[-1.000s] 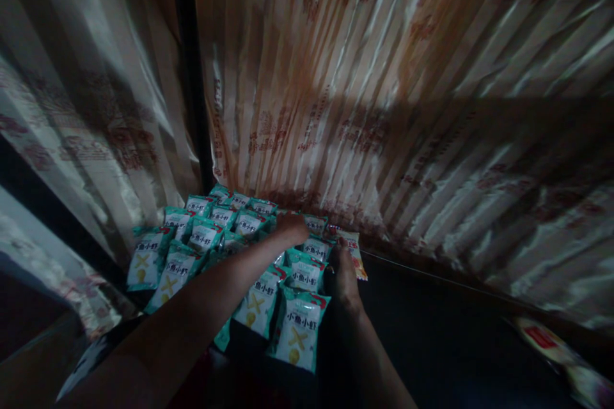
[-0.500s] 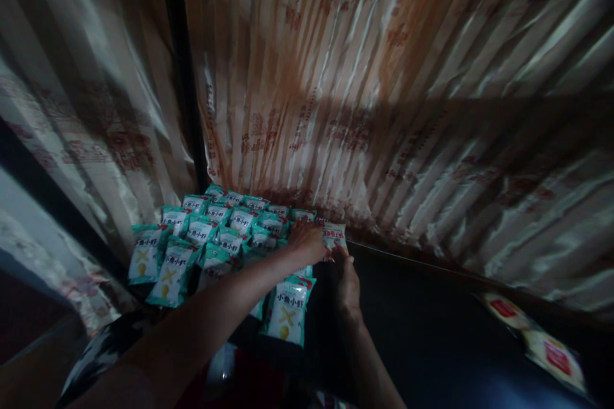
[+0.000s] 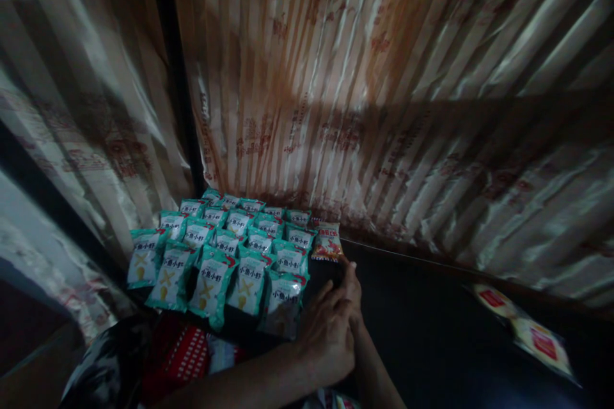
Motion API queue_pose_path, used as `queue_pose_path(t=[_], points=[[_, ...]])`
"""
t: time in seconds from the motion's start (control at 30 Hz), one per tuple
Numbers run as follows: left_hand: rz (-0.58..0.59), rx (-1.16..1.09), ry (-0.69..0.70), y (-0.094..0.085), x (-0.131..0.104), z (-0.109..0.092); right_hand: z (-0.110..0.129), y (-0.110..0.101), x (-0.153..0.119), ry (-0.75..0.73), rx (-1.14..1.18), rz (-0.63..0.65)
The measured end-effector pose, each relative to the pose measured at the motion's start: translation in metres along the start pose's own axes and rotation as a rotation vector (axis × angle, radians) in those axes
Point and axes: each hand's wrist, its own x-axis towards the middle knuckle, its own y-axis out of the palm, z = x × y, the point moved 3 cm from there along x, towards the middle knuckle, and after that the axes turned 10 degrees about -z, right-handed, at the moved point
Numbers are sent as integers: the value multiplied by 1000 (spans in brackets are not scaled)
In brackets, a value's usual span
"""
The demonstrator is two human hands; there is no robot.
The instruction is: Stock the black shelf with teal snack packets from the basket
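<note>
My left hand point(image 3: 329, 329) lies across the near side of my right hand point(image 3: 352, 287), with its fingers bent and pressed together. What they hold, if anything, is hidden. The fingers of my right hand are partly stretched towards a white and orange snack bag point(image 3: 327, 241). Its fingertips are by that bag's lower right corner, and I see nothing held in them. To the left lie several green and white snack bags point(image 3: 249, 281) in close rows on a dark shelf point(image 3: 412, 326). The nearest green bag point(image 3: 284, 303) lies just left of my left hand.
Two cream packets with red labels point(image 3: 542, 342) lie on the shelf at right. Printed plastic sheeting point(image 3: 297, 108) hangs behind, and a dark post point(image 3: 180, 89) stands at the back left corner. Below the front edge are a red patterned item point(image 3: 189, 351) and other packages.
My left hand has come back from the rows towards me, down over my right hand. The white and orange bag and front green bags are uncovered. The view has shifted slightly.
</note>
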Motion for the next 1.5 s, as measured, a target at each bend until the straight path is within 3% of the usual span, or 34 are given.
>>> queue_pose_path(t=[0.17, 0.37, 0.67, 0.87, 1.0, 1.17, 1.33, 1.4, 1.47, 1.5], points=[[31, -14, -103, -3, -5, 13, -2, 9, 1, 150, -26, 57], [62, -29, -144, -7, -10, 13, -12, 15, -7, 249, 153, 81], [48, -66, -148, -2, -28, 19, -3, 25, -10, 245, 319, 121], [-65, -94, -75, -5, -50, 23, 0, 13, -30, 262, 302, 56], [-180, -160, -74, -6, -84, 29, 8, -5, -66, 199, 329, -14], [-173, -143, -274, -14, -141, 62, 10, -36, -133, 123, 259, -144], [-74, -27, -623, -21, -192, 123, 2, -49, -220, 59, -12, -37], [-25, -13, -830, -23, -208, 147, 1, -41, -251, 67, -40, 44], [-25, -54, -1035, -26, -219, 167, -2, -23, -276, 73, -78, 215], [-28, -69, -1065, -28, -221, 174, -5, -12, -286, 82, -98, 303]])
